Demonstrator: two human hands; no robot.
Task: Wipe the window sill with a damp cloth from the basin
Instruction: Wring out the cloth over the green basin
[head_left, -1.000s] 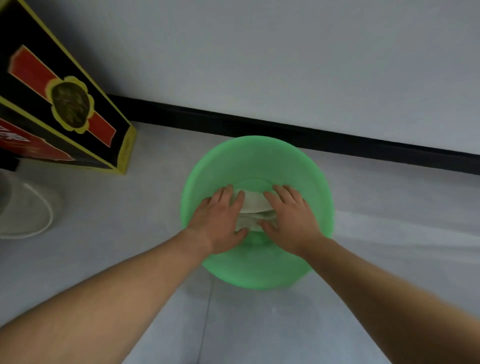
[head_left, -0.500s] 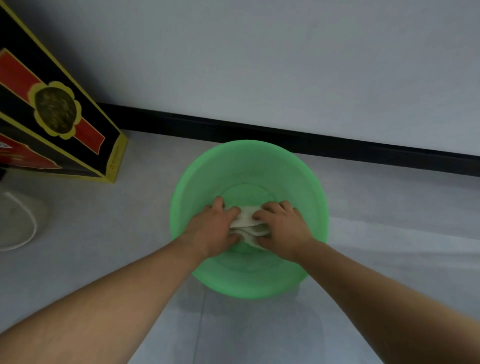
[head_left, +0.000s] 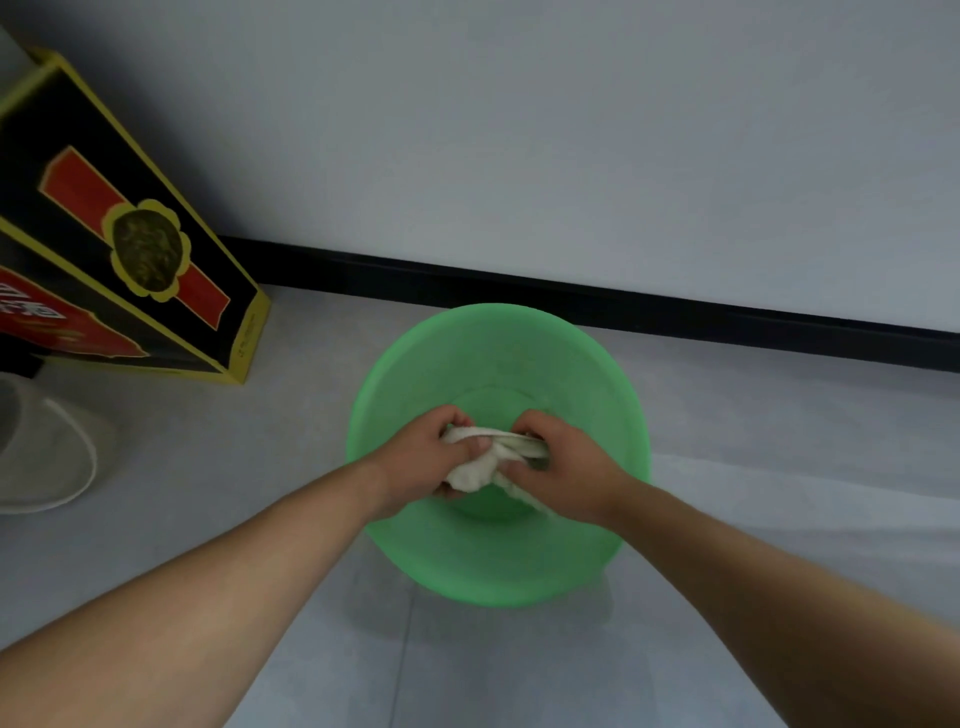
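Observation:
A round green plastic basin (head_left: 498, 343) stands on the grey floor near the wall. Over its middle, both my hands hold a bunched white cloth (head_left: 475, 470). My left hand (head_left: 428, 460) grips the cloth's left end with fingers curled around it. My right hand (head_left: 563, 467) grips the right end, and a strip of cloth hangs below it. The cloth is twisted between the two fists, lifted off the basin's bottom. No window sill is in view.
A tall black and yellow box (head_left: 119, 249) with red labels leans at the left. A translucent white container (head_left: 41, 457) sits at the left edge. A black skirting board (head_left: 675, 312) runs along the white wall behind the basin.
My hands went from pressing flat on the cloth in the basin to gathering it, closing into fists on it and lifting it up, bunched and twisted.

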